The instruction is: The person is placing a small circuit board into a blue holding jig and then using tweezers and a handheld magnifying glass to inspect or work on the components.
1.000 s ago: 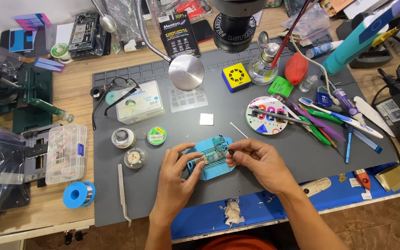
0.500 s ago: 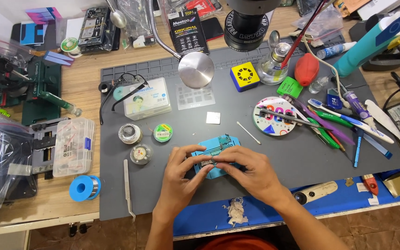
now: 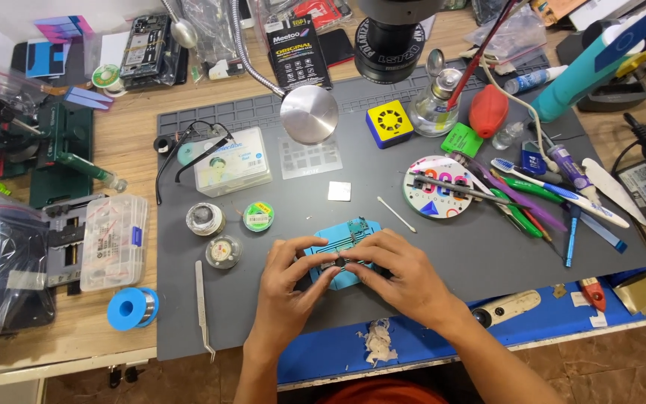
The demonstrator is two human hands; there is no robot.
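Lying flat on the grey work mat (image 3: 443, 269), the blue board holder (image 3: 343, 253) sits between both hands, long axis across. The left hand (image 3: 291, 283) and right hand (image 3: 400, 273) pinch a small part at its centre, equally near.

Wooden workbench (image 3: 125, 146) under a grey mat (image 3: 487, 247).

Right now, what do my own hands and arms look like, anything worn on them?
Both are bare. The left hand and the right hand show no gloves, rings, watch or bands, and both forearms are uncovered down to the picture's lower edge, with no sleeves showing. The fingers carry no tape or covers. A bit of red-orange clothing shows at the bottom edge.
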